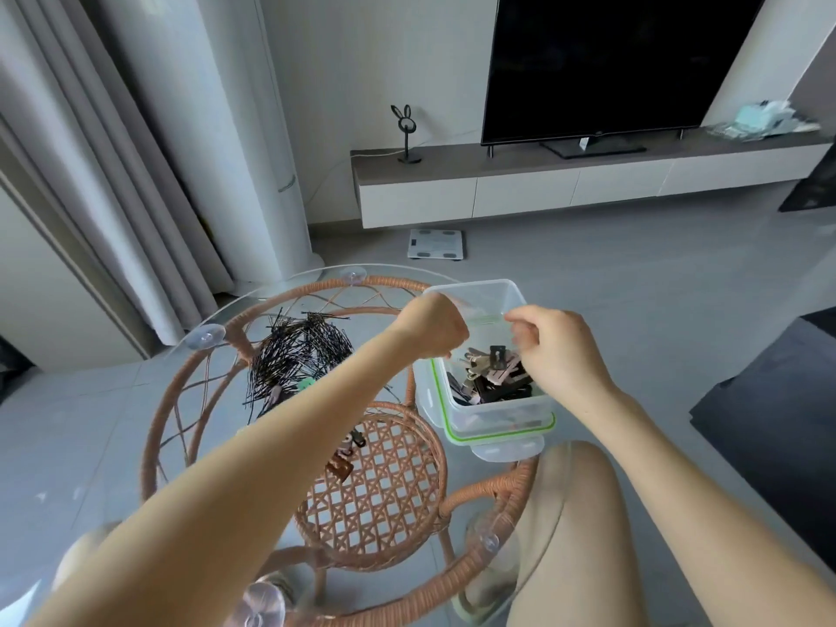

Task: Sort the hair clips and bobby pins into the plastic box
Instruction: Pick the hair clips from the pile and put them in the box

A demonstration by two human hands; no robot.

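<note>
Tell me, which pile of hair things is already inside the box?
The hair clips, beige and black, lie inside the plastic box under both hands. The thin black bobby pins are still heaped on the glass table, left of the box.

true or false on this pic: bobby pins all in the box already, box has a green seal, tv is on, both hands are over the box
1. The bobby pins are all in the plastic box. False: a big pile lies on the glass table.
2. The box has a green seal. True.
3. The TV is on. False: its screen is dark.
4. Both the left hand and right hand are over the box. True.
5. Hair clips lie in the box. True.
</note>
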